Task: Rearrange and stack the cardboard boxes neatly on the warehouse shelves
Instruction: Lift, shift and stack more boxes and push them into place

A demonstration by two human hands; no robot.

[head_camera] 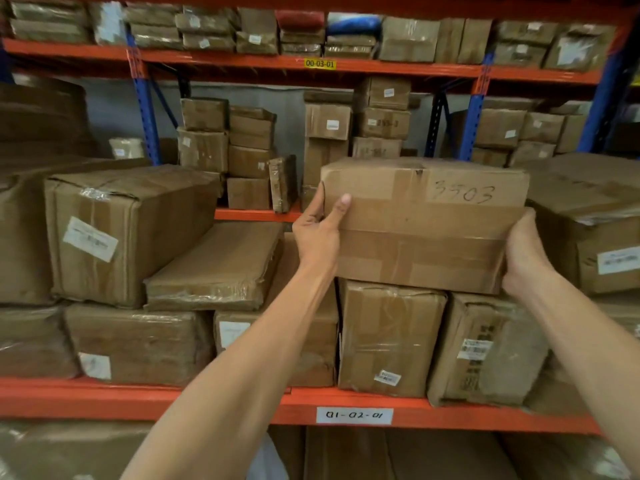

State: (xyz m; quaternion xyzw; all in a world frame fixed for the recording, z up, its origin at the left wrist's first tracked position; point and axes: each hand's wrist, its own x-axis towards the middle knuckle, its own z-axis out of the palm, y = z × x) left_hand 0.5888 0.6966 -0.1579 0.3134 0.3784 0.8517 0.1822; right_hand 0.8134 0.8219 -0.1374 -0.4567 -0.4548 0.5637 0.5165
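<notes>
A brown cardboard box marked 3503 (426, 223) sits at chest height on top of two taped boxes (388, 337) on the orange shelf (207, 400). My left hand (320, 226) grips its left end, thumb across the front face and fingers behind the corner. My right hand (524, 251) holds its right end, fingers wrapped round the lower right corner. The box looks level, and its lower edge meets the boxes below.
A flat box (218, 268) leans tilted to the left, against a large wrapped box (128, 230). Another big box (588, 223) stands close on the right. Smaller boxes (249, 150) are stacked on a rack behind. Blue uprights (145, 112) divide the bays.
</notes>
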